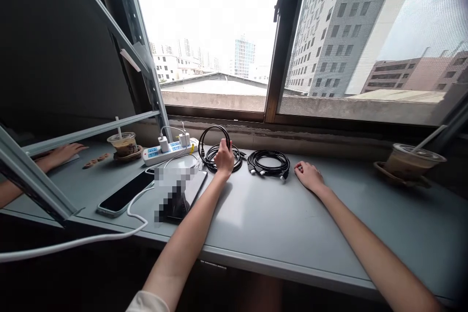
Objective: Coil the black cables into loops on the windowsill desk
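My left hand [224,158] is closed around a coiled black cable [215,128], holding the loop upright above the table. Behind and below it, another black cable coil [237,166] lies on the grey table [263,214]. To the right of that rests a third coil of black cable [268,162], with its connectors towards the front. My right hand [309,175] rests on the table just right of this coil. Its fingers are curled in, and I cannot make out anything inside them.
A white power strip [171,151] with chargers, a phone [127,194], a dark-edged tablet [199,185] and a white cable [137,214] are at left. Iced drinks stand left [123,144] and right [413,162]. Another person's hand [66,152] rests beyond the metal frame [91,131].
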### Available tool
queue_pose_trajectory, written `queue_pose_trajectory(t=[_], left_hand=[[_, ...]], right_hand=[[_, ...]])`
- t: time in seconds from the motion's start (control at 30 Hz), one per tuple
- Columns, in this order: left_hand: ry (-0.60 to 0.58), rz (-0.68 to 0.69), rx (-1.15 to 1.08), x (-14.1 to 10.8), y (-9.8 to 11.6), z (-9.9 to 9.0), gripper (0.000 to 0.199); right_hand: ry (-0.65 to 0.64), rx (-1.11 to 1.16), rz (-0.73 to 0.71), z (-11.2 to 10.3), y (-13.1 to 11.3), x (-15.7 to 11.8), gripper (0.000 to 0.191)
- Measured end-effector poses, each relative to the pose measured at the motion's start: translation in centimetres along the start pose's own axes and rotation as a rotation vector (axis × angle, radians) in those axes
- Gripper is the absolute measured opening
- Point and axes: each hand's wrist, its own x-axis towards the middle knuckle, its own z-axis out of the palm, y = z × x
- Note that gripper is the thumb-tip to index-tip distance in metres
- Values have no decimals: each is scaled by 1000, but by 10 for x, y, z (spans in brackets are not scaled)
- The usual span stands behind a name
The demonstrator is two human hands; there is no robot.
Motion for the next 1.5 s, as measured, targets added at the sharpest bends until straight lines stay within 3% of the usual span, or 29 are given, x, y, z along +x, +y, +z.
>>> queue_pose_trajectory(t=[0.17, 0.4, 0.53, 0.73, 0.97, 1.13, 1.23, 1.4, 1.5], left_hand=[[236, 96, -185, 4, 10, -10, 27], [386, 191, -242, -4, 43, -29, 27], [483, 273, -374, -8, 59, -52, 23], [597, 267, -588, -9, 75, -85, 19], [659, 402, -797, -2, 113, -127, 21], [682, 434, -934, -20, 134, -152, 20], [652, 421, -974, -44, 133, -154, 19], [536, 427, -919, -95, 98, -124, 13], [291, 569, -690, -121, 71, -105, 14]], right_hand=[[0, -9, 6, 1, 0, 0, 21], [10, -17, 3, 2, -1, 0, 21], [12, -26, -7, 1, -1, 0, 20], [14, -41, -21, 2, -2, 2, 20], [-3, -51, -31, 4, 1, 3, 22], [-4, -54, -32, 3, 1, 3, 23], [-8, -53, -25, 1, 1, 2, 23], [-17, -50, -17, 0, 0, 2, 22], [-20, -48, -15, -1, 0, 2, 21]])
